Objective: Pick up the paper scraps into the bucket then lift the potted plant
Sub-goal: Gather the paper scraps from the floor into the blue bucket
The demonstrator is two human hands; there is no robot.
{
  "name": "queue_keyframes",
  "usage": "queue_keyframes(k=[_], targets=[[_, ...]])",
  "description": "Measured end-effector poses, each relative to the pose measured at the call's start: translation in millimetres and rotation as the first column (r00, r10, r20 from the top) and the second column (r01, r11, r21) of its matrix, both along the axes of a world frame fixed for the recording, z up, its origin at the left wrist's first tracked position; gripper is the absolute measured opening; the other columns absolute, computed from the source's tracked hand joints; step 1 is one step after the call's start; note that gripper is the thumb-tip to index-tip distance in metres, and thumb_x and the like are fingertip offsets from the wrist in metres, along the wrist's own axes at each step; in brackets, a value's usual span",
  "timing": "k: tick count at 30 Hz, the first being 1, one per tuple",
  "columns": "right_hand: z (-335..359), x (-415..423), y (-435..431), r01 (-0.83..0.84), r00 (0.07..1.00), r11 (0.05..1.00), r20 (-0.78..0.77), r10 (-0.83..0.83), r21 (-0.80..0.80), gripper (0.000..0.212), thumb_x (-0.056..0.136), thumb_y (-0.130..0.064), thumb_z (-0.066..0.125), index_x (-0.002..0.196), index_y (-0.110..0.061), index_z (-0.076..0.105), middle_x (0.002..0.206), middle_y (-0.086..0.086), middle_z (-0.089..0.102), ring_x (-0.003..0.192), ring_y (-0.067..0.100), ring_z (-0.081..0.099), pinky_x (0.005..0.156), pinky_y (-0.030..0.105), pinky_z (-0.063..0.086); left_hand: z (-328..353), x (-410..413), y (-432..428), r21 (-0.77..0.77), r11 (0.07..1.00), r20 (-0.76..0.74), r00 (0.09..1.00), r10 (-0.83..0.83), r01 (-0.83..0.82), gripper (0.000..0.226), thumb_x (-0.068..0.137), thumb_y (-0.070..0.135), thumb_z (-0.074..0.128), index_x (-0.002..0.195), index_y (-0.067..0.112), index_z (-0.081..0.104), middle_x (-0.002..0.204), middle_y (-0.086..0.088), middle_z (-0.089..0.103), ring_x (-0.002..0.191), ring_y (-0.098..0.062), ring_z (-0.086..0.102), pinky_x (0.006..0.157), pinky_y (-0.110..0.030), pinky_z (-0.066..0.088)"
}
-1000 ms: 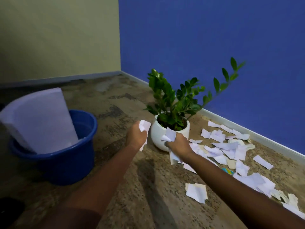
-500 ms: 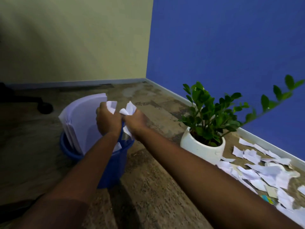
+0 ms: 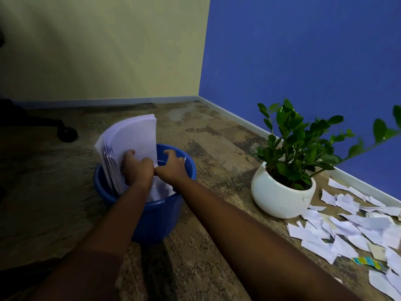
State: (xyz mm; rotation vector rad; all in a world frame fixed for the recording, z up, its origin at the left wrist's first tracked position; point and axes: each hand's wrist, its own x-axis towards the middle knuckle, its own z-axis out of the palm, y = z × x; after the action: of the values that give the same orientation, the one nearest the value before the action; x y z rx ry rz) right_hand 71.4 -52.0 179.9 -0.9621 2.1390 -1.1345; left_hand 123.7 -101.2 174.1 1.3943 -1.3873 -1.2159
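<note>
A blue bucket [image 3: 152, 218] stands on the floor left of centre, with a tall stack of white sheets [image 3: 134, 135] leaning inside it. My left hand [image 3: 136, 168] and my right hand [image 3: 171, 168] are side by side over the bucket's mouth, fingers spread, nothing gripped. Loose white paper scraps [image 3: 160, 190] lie in the bucket just below my hands. My left fingertips touch the leaning stack. A green potted plant in a round white pot [image 3: 280, 196] stands to the right. Several more paper scraps [image 3: 347, 227] cover the floor beside the pot.
A blue wall with a pale baseboard [image 3: 238, 124] runs behind the plant and meets a yellow wall at the corner. A dark chair caster [image 3: 67, 133] sits at the far left. A small striped coloured slip [image 3: 366, 261] lies among the scraps.
Both hands carried scraps from beside the pot to the bucket. They have since opened over it, and the scraps now lie inside.
</note>
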Motion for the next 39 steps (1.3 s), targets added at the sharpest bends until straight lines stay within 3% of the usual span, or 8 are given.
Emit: queue_keyframes(k=[8, 10, 14, 19, 26, 29, 35, 39], targets=[[10.4, -30.0, 40.2, -0.087, 0.924, 0.992, -0.380, 0.048, -0.087, 0.037, 0.083, 0.000, 0.052, 0.118, -0.010, 0.060, 0.129, 0.015, 0.052, 0.089, 0.028, 0.058, 0.066, 0.026, 0.047, 6.0, -15.6, 32.1, -0.255, 0.951, 0.188, 0.973, -0.131, 0.177, 0.044, 0.090, -0.003, 0.041, 0.132, 0.008, 0.047, 0.138, -0.017, 0.045, 0.124, -0.034, 0.047, 0.104, -0.045, 0.041], [11.9, -40.3, 62.5, -0.099, 0.900, 0.986, -0.434, 0.033, -0.132, 0.031, 0.084, 0.000, 0.049, 0.109, -0.009, 0.064, 0.119, 0.016, 0.057, 0.078, 0.021, 0.053, 0.056, 0.020, 0.037, 7.0, -22.0, 50.0, -0.379, 0.885, 0.254, 0.950, -0.182, 0.271, 0.043, 0.088, -0.004, 0.042, 0.129, 0.007, 0.050, 0.136, -0.016, 0.047, 0.123, -0.032, 0.048, 0.099, -0.040, 0.041], [6.8, -66.1, 115.3, -0.062, 0.869, 0.994, -0.495, 0.007, -0.095, 0.023, 0.086, -0.001, 0.050, 0.102, -0.008, 0.065, 0.111, 0.012, 0.054, 0.093, 0.022, 0.057, 0.074, 0.024, 0.040, 0.5, -37.3, 90.0, -0.551, 0.620, 0.446, 0.826, -0.345, 0.558, 0.037, 0.087, 0.003, 0.050, 0.124, 0.006, 0.052, 0.139, -0.015, 0.044, 0.120, -0.031, 0.050, 0.092, -0.039, 0.043], [-12.4, -101.3, 185.9, 0.013, 0.844, 1.000, -0.537, 0.000, 0.019, 0.023, 0.082, 0.002, 0.053, 0.099, -0.004, 0.068, 0.095, 0.006, 0.057, 0.092, 0.020, 0.059, 0.071, 0.015, 0.035, -27.2, -59.5, 147.1, -0.416, 0.418, 0.673, 0.583, -0.456, 0.808, 0.043, 0.088, 0.003, 0.048, 0.129, 0.015, 0.044, 0.146, -0.011, 0.037, 0.119, -0.028, 0.053, 0.093, -0.037, 0.045], [-59.8, -147.2, 296.3, 0.130, 0.902, 0.938, -0.431, 0.023, 0.322, 0.022, 0.083, -0.004, 0.056, 0.102, -0.008, 0.068, 0.112, 0.014, 0.064, 0.103, 0.026, 0.060, 0.089, 0.031, 0.049, -77.4, -84.3, 226.0, -0.081, 0.242, 0.849, 0.194, -0.492, 0.967, 0.049, 0.090, 0.010, 0.046, 0.138, 0.012, 0.036, 0.141, -0.011, 0.038, 0.131, -0.028, 0.041, 0.107, -0.036, 0.035], [-82.8, -154.2, 346.2, 0.201, 0.923, 0.903, -0.383, -0.044, 0.380, 0.023, 0.084, -0.004, 0.054, 0.102, -0.008, 0.068, 0.110, 0.011, 0.066, 0.101, 0.022, 0.060, 0.081, 0.025, 0.046, -90.8, -93.1, 257.5, 0.028, 0.167, 0.861, 0.061, -0.505, 0.985, 0.049, 0.093, 0.009, 0.044, 0.141, 0.011, 0.034, 0.147, -0.011, 0.035, 0.136, -0.027, 0.037, 0.110, -0.036, 0.034], [-131.0, -141.6, 427.8, 0.230, 0.954, 0.853, -0.284, -0.101, 0.469, 0.021, 0.088, -0.009, 0.052, 0.098, -0.012, 0.070, 0.095, -0.001, 0.066, 0.089, 0.013, 0.057, 0.071, 0.019, 0.042, -116.0, -109.3, 310.5, 0.149, 0.091, 0.860, -0.084, -0.503, 0.985, 0.052, 0.095, 0.008, 0.042, 0.145, 0.013, 0.029, 0.151, -0.009, 0.030, 0.140, -0.024, 0.031, 0.113, -0.036, 0.030], [-148.7, -126.3, 469.4, 0.058, 0.975, 0.842, -0.210, 0.066, 0.536, 0.024, 0.086, -0.028, 0.061, 0.104, -0.012, 0.065, 0.099, -0.005, 0.056, 0.097, 0.010, 0.050, 0.070, 0.011, 0.034, -129.2, -122.4, 344.6, 0.199, 0.046, 0.827, -0.142, -0.545, 0.979, 0.050, 0.095, 0.011, 0.044, 0.144, 0.014, 0.031, 0.148, -0.009, 0.032, 0.136, -0.026, 0.037, 0.110, -0.038, 0.036]])
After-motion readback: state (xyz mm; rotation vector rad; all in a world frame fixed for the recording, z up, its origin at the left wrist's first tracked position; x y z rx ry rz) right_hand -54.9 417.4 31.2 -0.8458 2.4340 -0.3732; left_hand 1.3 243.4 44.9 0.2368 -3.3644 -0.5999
